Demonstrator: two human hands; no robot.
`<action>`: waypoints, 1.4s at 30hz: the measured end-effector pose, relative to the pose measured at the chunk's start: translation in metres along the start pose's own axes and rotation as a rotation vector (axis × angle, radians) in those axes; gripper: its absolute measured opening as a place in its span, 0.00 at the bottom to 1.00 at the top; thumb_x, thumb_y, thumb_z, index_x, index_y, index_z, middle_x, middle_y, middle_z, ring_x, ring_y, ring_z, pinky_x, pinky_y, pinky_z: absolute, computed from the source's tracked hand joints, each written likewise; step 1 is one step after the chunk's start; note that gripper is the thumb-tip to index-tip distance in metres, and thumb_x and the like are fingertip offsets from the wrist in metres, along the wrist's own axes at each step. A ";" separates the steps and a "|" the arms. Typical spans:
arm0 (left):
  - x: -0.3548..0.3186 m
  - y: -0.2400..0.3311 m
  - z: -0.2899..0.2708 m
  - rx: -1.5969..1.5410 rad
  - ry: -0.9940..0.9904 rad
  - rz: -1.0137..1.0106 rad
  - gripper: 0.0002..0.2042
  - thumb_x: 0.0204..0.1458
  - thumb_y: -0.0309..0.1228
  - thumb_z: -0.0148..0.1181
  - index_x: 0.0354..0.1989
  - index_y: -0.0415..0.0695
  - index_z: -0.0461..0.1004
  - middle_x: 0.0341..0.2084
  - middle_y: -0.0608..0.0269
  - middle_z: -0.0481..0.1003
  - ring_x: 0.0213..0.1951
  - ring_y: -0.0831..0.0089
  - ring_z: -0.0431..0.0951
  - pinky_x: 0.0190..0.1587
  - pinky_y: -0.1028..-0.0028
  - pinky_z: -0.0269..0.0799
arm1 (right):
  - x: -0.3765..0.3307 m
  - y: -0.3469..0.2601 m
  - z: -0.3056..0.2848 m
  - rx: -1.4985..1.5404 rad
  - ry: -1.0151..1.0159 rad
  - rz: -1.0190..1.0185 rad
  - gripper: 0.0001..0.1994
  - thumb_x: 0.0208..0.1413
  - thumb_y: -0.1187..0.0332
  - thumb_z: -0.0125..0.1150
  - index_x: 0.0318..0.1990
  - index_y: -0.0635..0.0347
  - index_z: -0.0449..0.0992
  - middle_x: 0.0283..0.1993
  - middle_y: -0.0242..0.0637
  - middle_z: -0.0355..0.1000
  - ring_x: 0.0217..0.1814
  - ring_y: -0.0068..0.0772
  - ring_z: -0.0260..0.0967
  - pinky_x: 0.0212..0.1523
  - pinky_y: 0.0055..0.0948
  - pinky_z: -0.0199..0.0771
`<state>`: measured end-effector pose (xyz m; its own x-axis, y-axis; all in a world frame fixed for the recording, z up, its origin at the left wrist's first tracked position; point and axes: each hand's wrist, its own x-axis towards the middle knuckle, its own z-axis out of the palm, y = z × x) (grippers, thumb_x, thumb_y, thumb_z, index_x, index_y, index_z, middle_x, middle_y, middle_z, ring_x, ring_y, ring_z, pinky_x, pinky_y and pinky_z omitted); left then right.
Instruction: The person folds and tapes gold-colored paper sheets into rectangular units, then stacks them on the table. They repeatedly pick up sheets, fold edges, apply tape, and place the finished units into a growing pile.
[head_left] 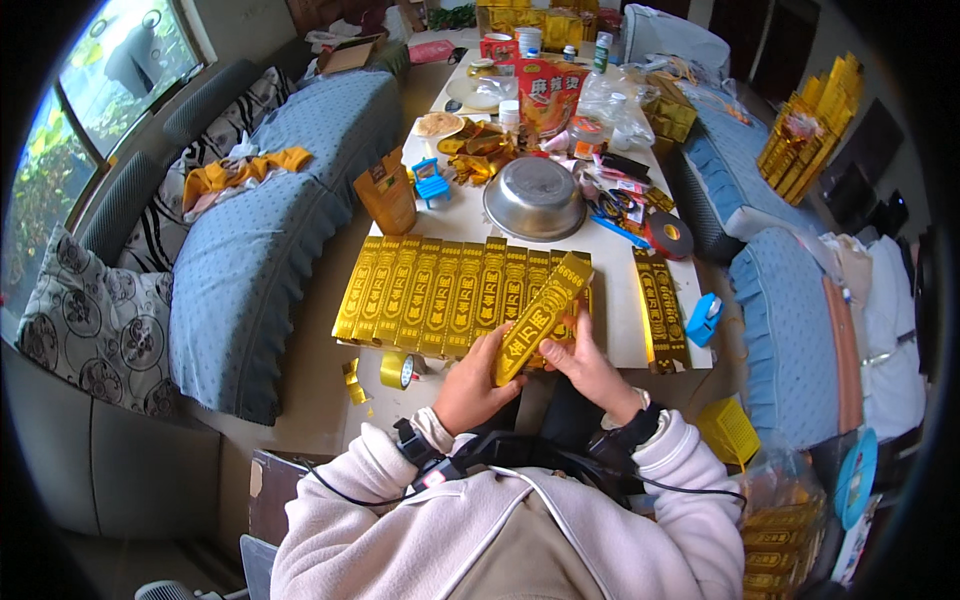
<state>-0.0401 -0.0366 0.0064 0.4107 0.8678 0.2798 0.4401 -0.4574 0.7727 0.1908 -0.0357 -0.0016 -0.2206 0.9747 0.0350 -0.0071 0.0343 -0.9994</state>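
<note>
Both my hands hold one long gold foil box [540, 315], tilted up and away from me over the near table edge. My left hand [475, 385] grips its lower end from the left. My right hand [588, 368] holds its right side with fingers curled. Just beyond it lies a row of several matching gold boxes [440, 290] side by side on the white table [615, 270]. Two more gold boxes [662, 305] lie apart at the right.
A steel bowl [535, 198], black tape roll [669, 235], small blue chair [431, 183], snack bags and clutter fill the far table. A yellow tape roll [397, 369] and blue dispenser [704, 320] sit by the near edge. Blue-covered sofas [270, 240] flank both sides.
</note>
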 end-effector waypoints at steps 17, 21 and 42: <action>0.027 -0.009 0.033 -0.048 -0.380 0.177 0.24 0.61 0.33 0.66 0.65 0.41 0.73 0.59 0.44 0.76 0.58 0.43 0.77 0.61 0.58 0.74 | 0.010 0.079 -0.123 -0.707 0.571 0.281 0.28 0.68 0.53 0.57 0.69 0.61 0.70 0.49 0.56 0.82 0.50 0.60 0.80 0.51 0.51 0.80; 0.029 -0.006 0.031 -0.075 -0.380 0.169 0.21 0.63 0.32 0.64 0.63 0.40 0.75 0.58 0.45 0.77 0.59 0.46 0.77 0.62 0.60 0.73 | 0.003 0.050 -0.140 -1.007 0.658 0.273 0.30 0.66 0.51 0.63 0.68 0.60 0.71 0.55 0.55 0.79 0.60 0.60 0.75 0.60 0.51 0.75; 0.030 -0.011 0.015 -0.260 -0.348 0.037 0.10 0.67 0.28 0.61 0.52 0.38 0.82 0.46 0.55 0.83 0.50 0.64 0.83 0.56 0.69 0.75 | -0.003 0.064 -0.168 -1.206 0.800 0.619 0.52 0.48 0.45 0.77 0.74 0.60 0.53 0.70 0.51 0.65 0.76 0.54 0.57 0.68 0.71 0.60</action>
<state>-0.0205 -0.0089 -0.0027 0.6868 0.7140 0.1358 0.2223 -0.3843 0.8961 0.3549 0.0003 -0.0654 0.6616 0.7496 0.0187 0.7227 -0.6309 -0.2824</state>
